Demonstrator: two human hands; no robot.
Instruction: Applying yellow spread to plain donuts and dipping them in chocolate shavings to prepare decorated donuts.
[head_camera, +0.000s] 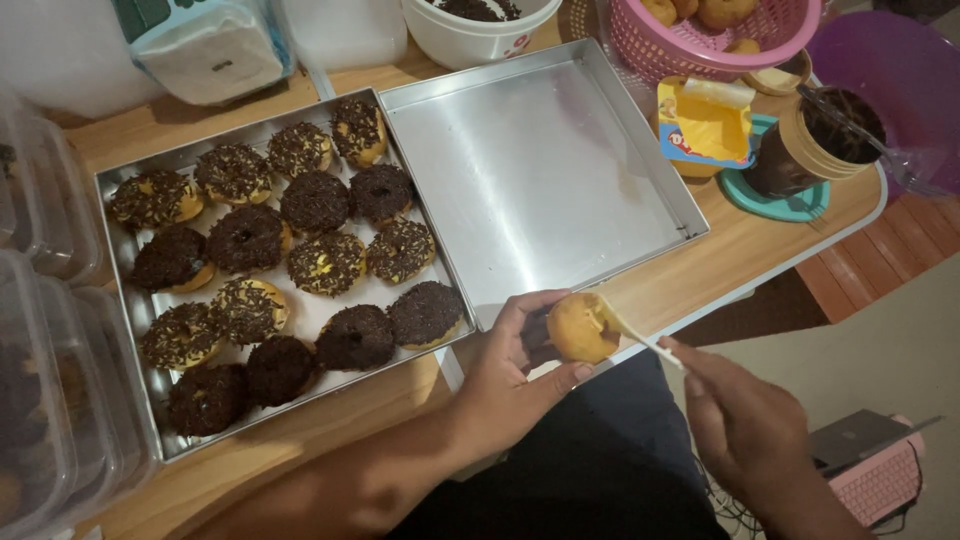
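Wooden bench: light-coloured, carries all the trays and tubs; its near edge runs just under the hands.
Empty tray: bare square metal pan, right of the filled one, their sides touching.
Filled tray: rectangular metal pan on the left, packed with ring doughnuts coated in dark chocolate and sprinkles, some with pale dough showing at the edges.
Clear boxes: stacked plastic containers at the far left edge of the scene.
Purple bowl: far right, partly off the bench.
Pink basket: far right, holds plain golden doughnuts.
White tub: far centre, dark sprinkles inside.
Brown jar: on a teal lid, dark spread inside, a utensil resting in it.
Yellow packet: opened, just left of the jar.
Left hand: fingers curled around a plain doughnut, gripping it just past the near corner of the empty tray.
Right hand: pinched narrow on a thin white stick, whose tip touches the doughnut's top.
Plain doughnut: golden, uncoated, held over the bench's near edge, above the person's dark lap.
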